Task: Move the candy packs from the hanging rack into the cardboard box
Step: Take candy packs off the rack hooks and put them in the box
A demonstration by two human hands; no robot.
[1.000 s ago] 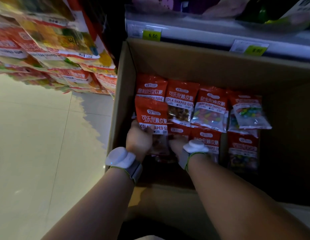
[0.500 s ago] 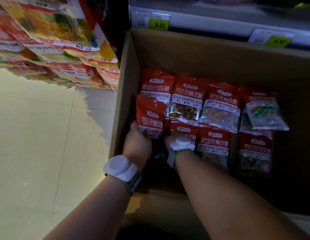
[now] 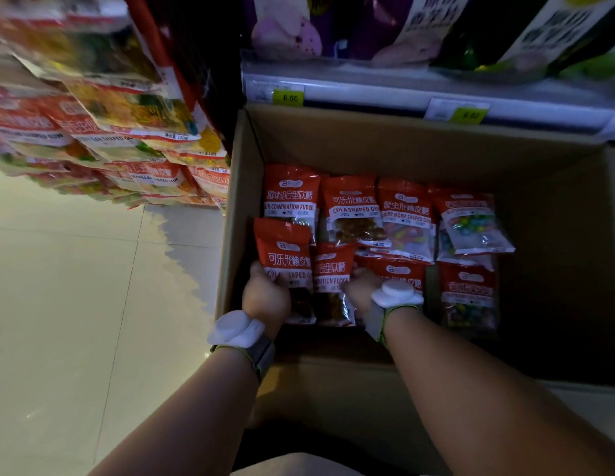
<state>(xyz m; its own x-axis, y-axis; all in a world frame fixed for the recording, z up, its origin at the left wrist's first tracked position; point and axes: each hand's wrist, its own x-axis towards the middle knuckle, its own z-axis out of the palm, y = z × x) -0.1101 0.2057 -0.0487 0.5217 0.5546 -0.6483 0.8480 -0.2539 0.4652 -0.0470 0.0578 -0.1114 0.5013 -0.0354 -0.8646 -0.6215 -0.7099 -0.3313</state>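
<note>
Now, near edge of the cardboard box (image 3: 395, 142): both forearms are reaching in over it, each wrist wearing a white sensor band (image 3: 237, 329).
Left hand (image 3: 266, 297): it is curling round the lower part of the cola shaped gum pack (image 3: 286, 255), which is standing against the box's left wall; the fingertips are hidden behind the pack.
Right hand (image 3: 359, 290): it is pressing on the combination fudge pack (image 3: 331, 269) just beside the cola pack; its fingers are tucked out of sight, so whether it is gripping or only steadying I cannot tell.
Just changed: a second ago the fudge pack was not showing; the cola pack was covering that spot and has since been shifting left toward the wall, so the two are now sitting side by side in the near row.
Meaning for the task: this looks like settling and squaring rather than fetching, with the newest packs already inside the box.
Far row: four red candy packs (image 3: 405, 214) are lying along the far wall, and more are filling the near row to the right.
Hanging rack (image 3: 103, 132): beyond the box's left wall, it is carrying many packs yet to be moved.
Store shelf (image 3: 436, 101): it is running behind the box with yellow price tags.
</note>
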